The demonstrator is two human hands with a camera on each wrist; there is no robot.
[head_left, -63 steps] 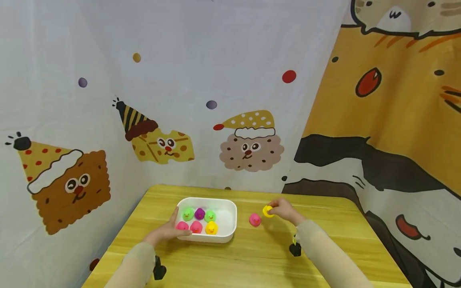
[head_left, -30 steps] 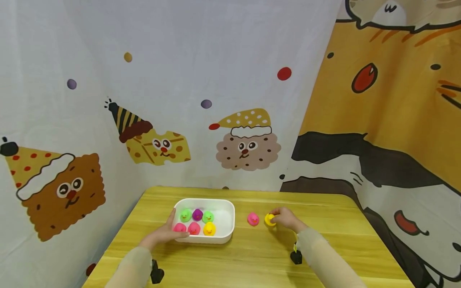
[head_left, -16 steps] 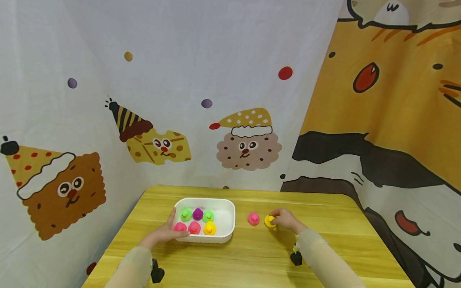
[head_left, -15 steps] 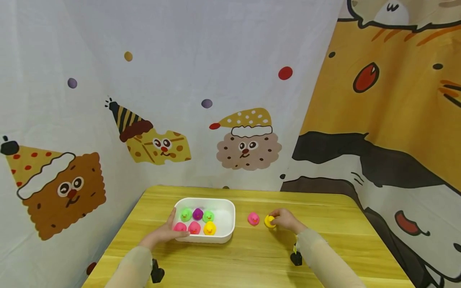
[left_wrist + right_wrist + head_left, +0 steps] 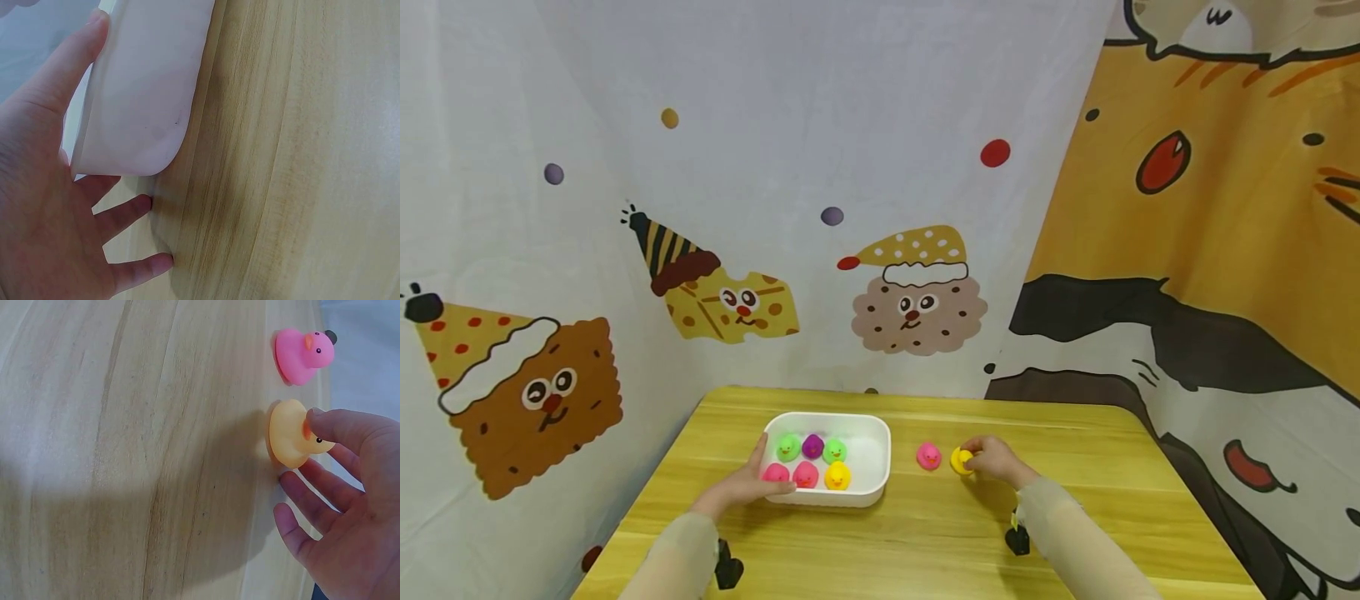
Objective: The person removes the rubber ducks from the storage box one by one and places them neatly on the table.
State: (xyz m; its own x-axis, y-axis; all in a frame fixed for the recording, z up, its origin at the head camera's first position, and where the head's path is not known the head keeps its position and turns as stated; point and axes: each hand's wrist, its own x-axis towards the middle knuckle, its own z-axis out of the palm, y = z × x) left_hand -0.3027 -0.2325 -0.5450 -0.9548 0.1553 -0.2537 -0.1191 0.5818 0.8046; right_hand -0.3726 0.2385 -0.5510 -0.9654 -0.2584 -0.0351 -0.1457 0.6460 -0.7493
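A white plastic tray (image 5: 874, 454) stands on the wooden table with several small rubber ducks inside: green, purple, pink and yellow. My left hand (image 5: 741, 486) holds its left end, thumb along the near rim. Three fingers of that hand spread over the table past the tray's corner in the left wrist view. To the right of the tray, my right hand (image 5: 995, 458) pinches a yellow rubber duck (image 5: 287, 434) by the head, its base down at the tabletop. Beside it sits a pink rubber duck (image 5: 928, 456), between the yellow duck and the tray, touched by neither hand.
The wooden table (image 5: 925, 550) ends at a white cloth backdrop (image 5: 775, 150) printed with cartoon figures. On the right, a printed orange and dark part of the cloth comes close to the table's edge. Small black devices hang at both wrists.
Two seconds ago the right hand held the yellow duck tilted, farther back and nearer the pink duck; now the duck is upright and lower, closer to me. The left hand stays on the tray.
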